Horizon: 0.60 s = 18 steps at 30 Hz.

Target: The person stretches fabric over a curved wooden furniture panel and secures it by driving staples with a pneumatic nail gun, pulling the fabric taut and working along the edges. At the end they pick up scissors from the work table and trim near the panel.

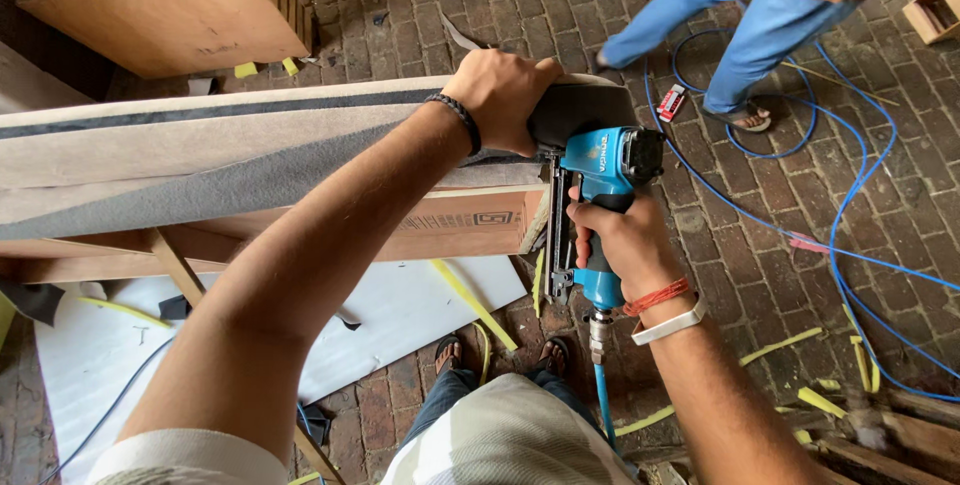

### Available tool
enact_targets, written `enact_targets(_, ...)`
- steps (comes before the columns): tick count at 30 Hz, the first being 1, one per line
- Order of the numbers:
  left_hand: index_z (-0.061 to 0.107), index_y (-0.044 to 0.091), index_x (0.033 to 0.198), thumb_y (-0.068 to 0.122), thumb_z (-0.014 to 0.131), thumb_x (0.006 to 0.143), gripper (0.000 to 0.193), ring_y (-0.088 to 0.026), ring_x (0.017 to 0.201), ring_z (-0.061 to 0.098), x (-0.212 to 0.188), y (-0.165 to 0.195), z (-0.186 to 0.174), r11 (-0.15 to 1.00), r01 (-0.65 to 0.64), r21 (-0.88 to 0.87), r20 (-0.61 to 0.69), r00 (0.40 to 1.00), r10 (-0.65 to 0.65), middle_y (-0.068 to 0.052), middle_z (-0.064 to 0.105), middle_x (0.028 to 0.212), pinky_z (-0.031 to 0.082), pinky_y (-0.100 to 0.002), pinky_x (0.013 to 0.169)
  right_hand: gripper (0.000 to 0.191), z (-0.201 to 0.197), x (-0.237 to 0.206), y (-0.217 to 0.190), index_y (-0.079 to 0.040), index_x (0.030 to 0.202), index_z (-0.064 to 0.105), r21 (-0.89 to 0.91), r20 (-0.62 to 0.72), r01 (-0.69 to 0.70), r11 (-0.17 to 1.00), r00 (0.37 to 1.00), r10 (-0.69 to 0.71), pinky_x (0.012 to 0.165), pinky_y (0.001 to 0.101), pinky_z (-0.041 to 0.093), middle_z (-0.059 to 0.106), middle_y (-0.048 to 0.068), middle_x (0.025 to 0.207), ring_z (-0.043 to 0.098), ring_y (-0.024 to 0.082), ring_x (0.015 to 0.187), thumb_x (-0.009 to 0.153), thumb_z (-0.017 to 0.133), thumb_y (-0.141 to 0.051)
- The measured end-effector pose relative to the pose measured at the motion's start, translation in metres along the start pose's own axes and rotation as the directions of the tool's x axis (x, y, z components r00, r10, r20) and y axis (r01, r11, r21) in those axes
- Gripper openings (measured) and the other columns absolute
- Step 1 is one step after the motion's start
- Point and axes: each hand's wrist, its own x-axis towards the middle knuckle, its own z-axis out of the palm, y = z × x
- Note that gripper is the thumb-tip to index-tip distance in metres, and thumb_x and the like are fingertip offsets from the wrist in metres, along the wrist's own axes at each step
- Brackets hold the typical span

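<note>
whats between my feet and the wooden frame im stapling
In the head view, a white sheet lies on the brick floor between the sandalled feet and the wooden frame, with a yellow strip across its edge.

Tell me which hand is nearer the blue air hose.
Right. The right hand grips the handle of the blue staple gun, just above where the air hose plugs in. The left hand presses on the fabric-covered panel, farther up.
</note>
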Motion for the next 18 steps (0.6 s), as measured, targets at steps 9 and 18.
enact_targets(9, 0.064, 0.014, 0.118, 0.045, 0.092, 0.056, 0.075, -0.034, 0.081, 0.073, -0.006, -0.012, -0.001, 0.997, -0.019, -0.069, -0.039, 0.999, 0.016, -0.013, 0.074, 0.085, 0.058, -0.045, 0.068, 0.009, 0.035, -0.012, -0.001, -0.001, 0.092, 0.07, -0.26, -0.1, 0.028, 0.965, 0.993, -0.056, 0.039, 0.0338, 0.045, 0.062, 0.008, 0.056, 0.057, 0.017, 0.04, 0.084, 0.07, -0.004)
enact_targets(18, 0.066, 0.013, 0.109, 0.043, 0.095, 0.051, 0.071, -0.035, 0.084, 0.073, -0.023, -0.035, 0.005, 0.989, -0.09, -0.114, -0.099, 0.992, 0.079, -0.014, 0.074, 0.087, 0.058, -0.046, 0.07, 0.01, 0.077, -0.027, -0.015, -0.006, 0.093, 0.072, -0.474, -0.151, -0.006, 0.88, 0.986, -0.075, 0.04, 0.0332, 0.047, 0.063, 0.007, 0.054, 0.058, 0.018, 0.039, 0.084, 0.071, -0.009)
